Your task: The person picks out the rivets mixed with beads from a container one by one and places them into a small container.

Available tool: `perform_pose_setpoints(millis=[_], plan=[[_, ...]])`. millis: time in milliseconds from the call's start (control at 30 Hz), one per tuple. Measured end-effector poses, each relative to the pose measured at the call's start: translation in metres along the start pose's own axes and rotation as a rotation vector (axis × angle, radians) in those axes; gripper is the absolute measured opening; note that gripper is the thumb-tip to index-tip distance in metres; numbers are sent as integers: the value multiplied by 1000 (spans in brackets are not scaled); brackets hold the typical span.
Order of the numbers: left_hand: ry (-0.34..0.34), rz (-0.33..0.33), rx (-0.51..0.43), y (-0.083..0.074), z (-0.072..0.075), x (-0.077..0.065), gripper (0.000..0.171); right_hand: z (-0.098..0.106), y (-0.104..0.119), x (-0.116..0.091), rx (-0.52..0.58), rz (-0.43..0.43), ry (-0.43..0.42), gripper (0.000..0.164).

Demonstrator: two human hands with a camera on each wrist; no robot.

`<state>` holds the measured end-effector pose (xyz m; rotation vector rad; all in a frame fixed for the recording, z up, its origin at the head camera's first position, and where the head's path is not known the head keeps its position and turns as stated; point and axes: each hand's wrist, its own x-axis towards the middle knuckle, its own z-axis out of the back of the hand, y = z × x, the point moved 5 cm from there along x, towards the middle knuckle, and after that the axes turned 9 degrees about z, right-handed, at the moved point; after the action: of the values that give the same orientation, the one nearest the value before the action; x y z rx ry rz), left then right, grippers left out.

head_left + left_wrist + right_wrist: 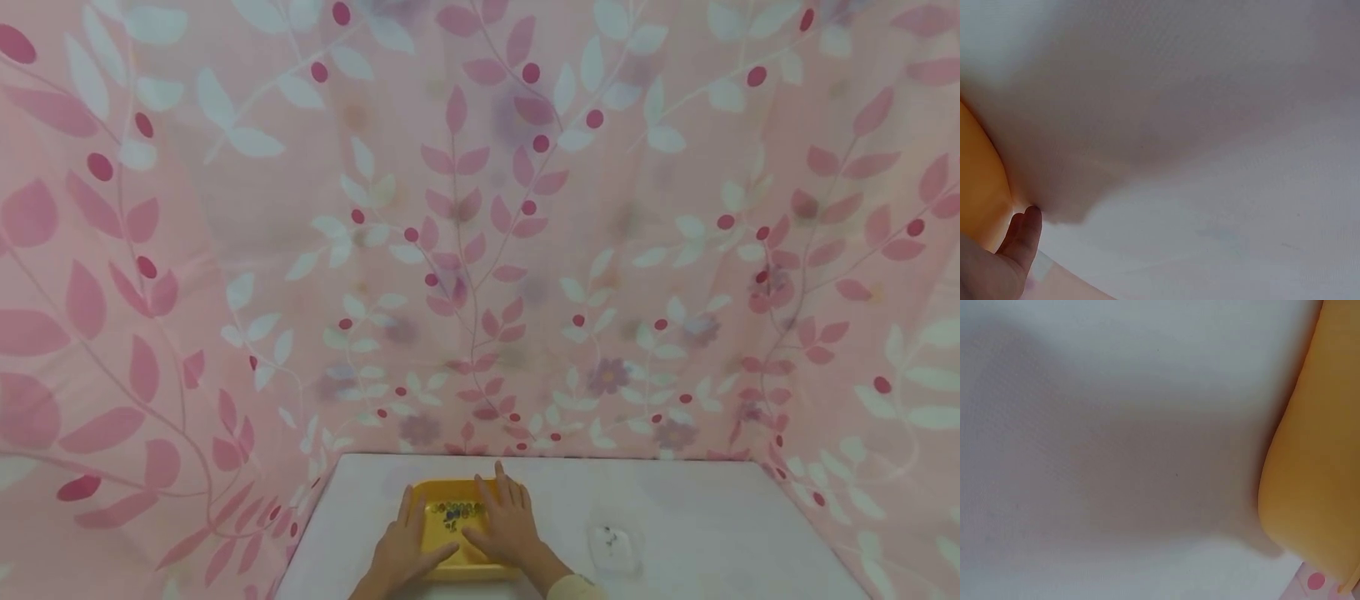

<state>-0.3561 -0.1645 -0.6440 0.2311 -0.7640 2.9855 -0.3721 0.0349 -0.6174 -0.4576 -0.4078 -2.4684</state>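
A yellow tray [471, 572] sits on the white table, a hand at each side. Small round glassy-looking pieces [459, 509] lie in it, most in rows toward the back, with a few dark ones below; they are too small to name. My left hand [400, 543] rests along the tray's left side, fingers extended and thumb over the tray. In the left wrist view its fingers [1024, 240] are beside the outer yellow wall. My right hand [512, 523] lies over the right rim with fingers spread and thumb above the inside. The right wrist view shows only the tray's outer wall [1310, 469].
Right of the tray stands a small clear plastic container [617, 550] with a few dark bits in it. The white tabletop [720, 533] ends at a pink leaf-patterned curtain [480, 250] behind and on both sides.
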Motion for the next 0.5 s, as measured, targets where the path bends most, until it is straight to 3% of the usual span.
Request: perform_pose_setpoints(millis=[200, 333, 500], plan=[[51, 35, 3, 1, -7, -2, 109, -1, 3, -6, 7, 40, -29, 85], [34, 25, 6, -1, -4, -3, 109, -1, 5, -3, -15, 43, -44, 85], [13, 11, 19, -2, 1, 1, 108, -3, 3, 4, -24, 26, -5, 86]])
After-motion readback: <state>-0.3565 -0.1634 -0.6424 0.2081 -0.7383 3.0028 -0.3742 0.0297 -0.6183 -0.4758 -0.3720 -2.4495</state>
